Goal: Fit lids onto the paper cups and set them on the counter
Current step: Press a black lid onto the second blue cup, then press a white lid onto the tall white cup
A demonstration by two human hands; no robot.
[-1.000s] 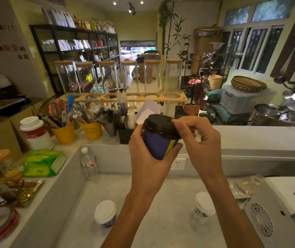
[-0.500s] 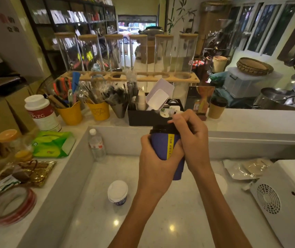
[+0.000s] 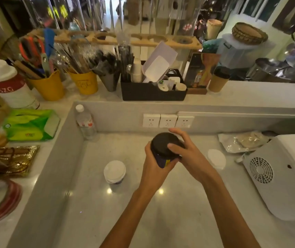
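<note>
I hold a blue paper cup [image 3: 162, 161] with a yellow stripe above the lower counter [image 3: 125, 212]. My left hand [image 3: 153, 169] wraps around its body. A black lid [image 3: 161, 144] sits on its top, and my right hand [image 3: 187, 154] lies over the lid's right side with the thumb pressed on it. Two more cups with white lids stand on the counter: one [image 3: 114, 171] to the left of my hands, one [image 3: 216, 158] to the right. A brown cup with a black lid [image 3: 219, 79] stands on the raised ledge behind.
A water bottle [image 3: 85, 122] stands in the back left corner. A white machine with a fan grille [image 3: 268, 176] fills the right side. On the ledge are a black organiser [image 3: 152, 92], yellow utensil pots [image 3: 48, 86] and a green tissue pack [image 3: 30, 125]. Sockets [image 3: 168, 120] line the back wall.
The cup and both hands have come down from ledge height to just above the lower counter. My view has tilted down. The right hand now presses on the lid's top.
</note>
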